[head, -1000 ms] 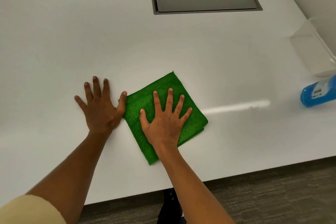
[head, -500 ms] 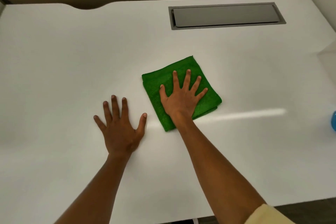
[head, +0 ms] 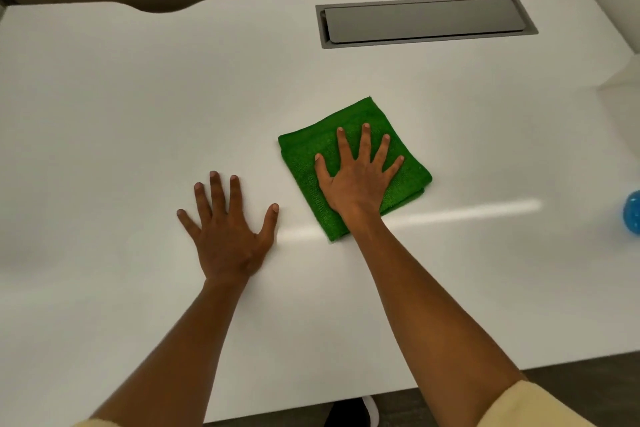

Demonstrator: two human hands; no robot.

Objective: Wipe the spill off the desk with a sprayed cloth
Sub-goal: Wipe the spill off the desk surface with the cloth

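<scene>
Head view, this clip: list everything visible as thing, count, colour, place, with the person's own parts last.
desk: 1, white, fills most of the view
cloth: 1, green, folded, flat on the desk right of centre
cable hatch: 1, grey, set into the desk at the far right
blue object: 1, blue, at the right edge, mostly cut off, cannot tell what it is
floor: dark, along the bottom right edge
shoe: 1, black and white, under the near desk edge
left hand: 1, fingers spread, rests flat on the bare desk
right hand: 1, fingers spread, presses flat on the cloth
</scene>
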